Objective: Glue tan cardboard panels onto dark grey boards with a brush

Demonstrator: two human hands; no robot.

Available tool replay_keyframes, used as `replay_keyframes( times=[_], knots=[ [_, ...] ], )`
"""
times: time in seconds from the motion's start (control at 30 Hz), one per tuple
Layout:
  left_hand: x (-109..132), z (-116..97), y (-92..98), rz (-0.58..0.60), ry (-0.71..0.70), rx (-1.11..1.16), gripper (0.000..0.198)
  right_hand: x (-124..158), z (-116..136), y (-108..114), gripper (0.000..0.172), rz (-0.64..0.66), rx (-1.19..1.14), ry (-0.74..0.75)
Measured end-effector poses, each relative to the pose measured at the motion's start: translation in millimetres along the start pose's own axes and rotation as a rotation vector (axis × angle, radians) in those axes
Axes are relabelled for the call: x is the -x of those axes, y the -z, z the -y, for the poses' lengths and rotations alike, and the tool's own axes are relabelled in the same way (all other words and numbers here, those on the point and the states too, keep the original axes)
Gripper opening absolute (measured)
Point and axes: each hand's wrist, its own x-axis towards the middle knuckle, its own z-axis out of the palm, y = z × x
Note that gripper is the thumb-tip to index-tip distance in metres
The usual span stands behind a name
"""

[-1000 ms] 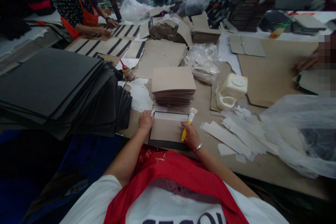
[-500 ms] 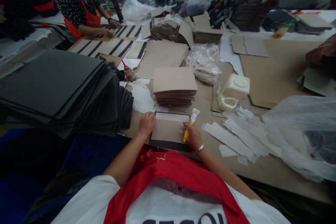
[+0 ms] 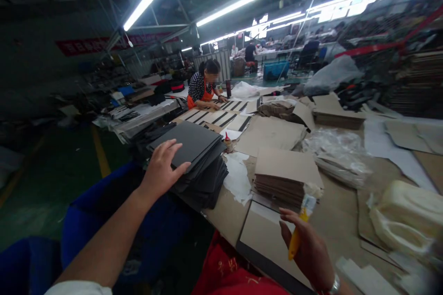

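Note:
My left hand [image 3: 162,166] is open, fingers spread, at the near edge of a stack of dark grey sheets [image 3: 197,140]; I cannot tell whether it touches the top one. In my right hand [image 3: 311,249] is a paintbrush [image 3: 295,242] with a yellow handle, its pale bristles pointing up and away from me. Beneath that hand a tan board with a dark border [image 3: 263,235] lies at the table's near edge, partly hidden by my fingers. Just behind it stands a stack of tan boards [image 3: 287,163].
A cut-open plastic jug [image 3: 408,216] stands at the right, near white paper strips [image 3: 367,279]. A red-tipped glue bottle [image 3: 228,144] sits behind the dark stack. Crumpled clear plastic [image 3: 339,150] lies farther back. Across the table a co-worker [image 3: 202,90] handles striped panels [image 3: 211,117].
My left hand has left the bordered board and moved left to the dark stack, its fingers opening. My right hand still holds the paintbrush. The view has swung up and left.

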Motion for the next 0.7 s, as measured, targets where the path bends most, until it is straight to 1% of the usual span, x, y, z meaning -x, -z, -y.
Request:
replay_keyframes(
  times=[0.03, 0.1, 0.13, 0.17, 0.23, 0.27, 0.33, 0.37, 0.43, 0.47, 0.5, 0.57, 0.7],
  knots=[
    [-6, 12, -4.1, 0.131, 0.02, -0.008, 0.043, -7, 4, -3, 0.028, 0.011, -0.02, 0.005],
    [-12, 28, -10.1, 0.334, 0.024, -0.009, 0.043, -18, 12, -8, 0.026, 0.014, -0.051, 0.018],
    [-15, 34, -11.2, 0.399, 0.017, 0.002, 0.043, -24, 16, -10, 0.024, 0.012, -0.065, 0.023],
    [-19, 41, -11.3, 0.437, 0.022, 0.018, 0.044, -29, 21, -11, 0.023, 0.009, -0.076, 0.027],
    [-32, 56, -11.3, 0.447, 0.092, 0.038, 0.046, -39, 31, -15, 0.021, 0.008, -0.101, 0.03],
    [-41, 66, -12.4, 0.434, 0.165, 0.022, 0.049, -45, 36, -16, 0.02, 0.013, -0.118, 0.033],
    [-63, 90, -18.2, 0.411, 0.36, -0.064, 0.059, -54, 47, -21, 0.02, 0.034, -0.162, 0.034],
    [-75, 102, -22.7, 0.448, 0.459, -0.106, 0.064, -58, 52, -23, 0.02, 0.045, -0.186, 0.032],
    [-94, 123, -32.7, 0.578, 0.581, -0.113, 0.063, -64, 61, -27, 0.02, 0.062, -0.222, 0.016],
    [-100, 132, -37.0, 0.63, 0.608, -0.092, 0.058, -65, 64, -28, 0.02, 0.068, -0.232, 0.004],
    [-105, 139, -40.2, 0.658, 0.615, -0.067, 0.05, -66, 66, -29, 0.019, 0.072, -0.239, -0.006],
    [-111, 148, -42.4, 0.654, 0.614, -0.033, 0.039, -65, 66, -30, 0.021, 0.078, -0.246, -0.029],
    [-111, 157, -36.2, 0.652, 0.66, 0.016, 0.032, -60, 59, -29, 0.029, 0.077, -0.227, -0.089]
  ],
)
